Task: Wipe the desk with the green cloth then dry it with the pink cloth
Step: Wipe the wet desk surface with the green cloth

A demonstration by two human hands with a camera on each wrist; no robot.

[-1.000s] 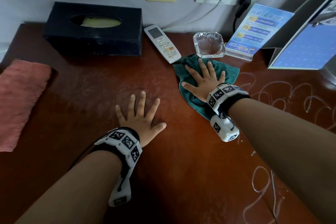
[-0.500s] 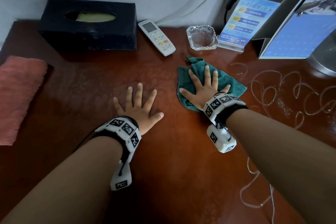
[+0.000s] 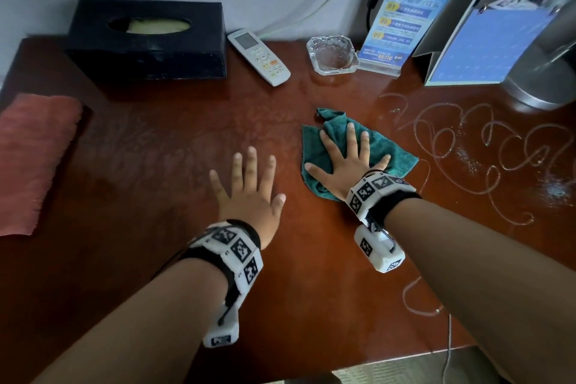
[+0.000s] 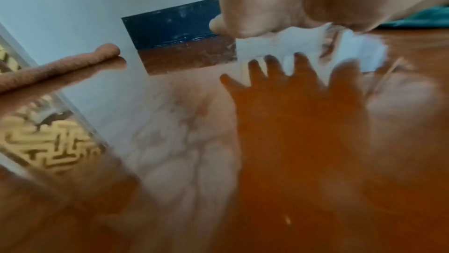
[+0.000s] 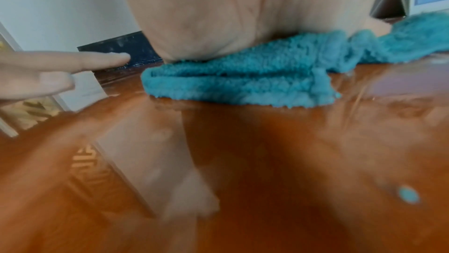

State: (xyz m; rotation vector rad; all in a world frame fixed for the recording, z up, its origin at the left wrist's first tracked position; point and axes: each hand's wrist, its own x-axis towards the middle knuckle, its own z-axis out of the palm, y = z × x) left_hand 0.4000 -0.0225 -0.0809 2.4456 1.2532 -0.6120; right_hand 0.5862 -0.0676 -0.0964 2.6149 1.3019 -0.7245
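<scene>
Head view: we note the right hand point(image 3: 346, 162) pressed flat, fingers straight and spread, on the green cloth point(image 3: 386, 150), which lies crumpled on the table point(image 3: 156, 165) near its middle, in front of the glass ashtray point(image 3: 333, 54). Left hand point(image 3: 249, 193) lies flat on bare wood just beside the cloth, fingers splayed, holding nothing. Pink cloth point(image 3: 34, 159) rests folded at the table's left edge, well apart from both hands. White squiggled streaks point(image 3: 486, 146) mark the surface right of the green cloth. Along the wall we record a black tissue box point(image 3: 149, 40), a white remote point(image 3: 258, 56) and a blue sign point(image 3: 402, 25). Right wrist view: palm heel bears on the cloth's folds point(image 5: 243, 84).
</scene>
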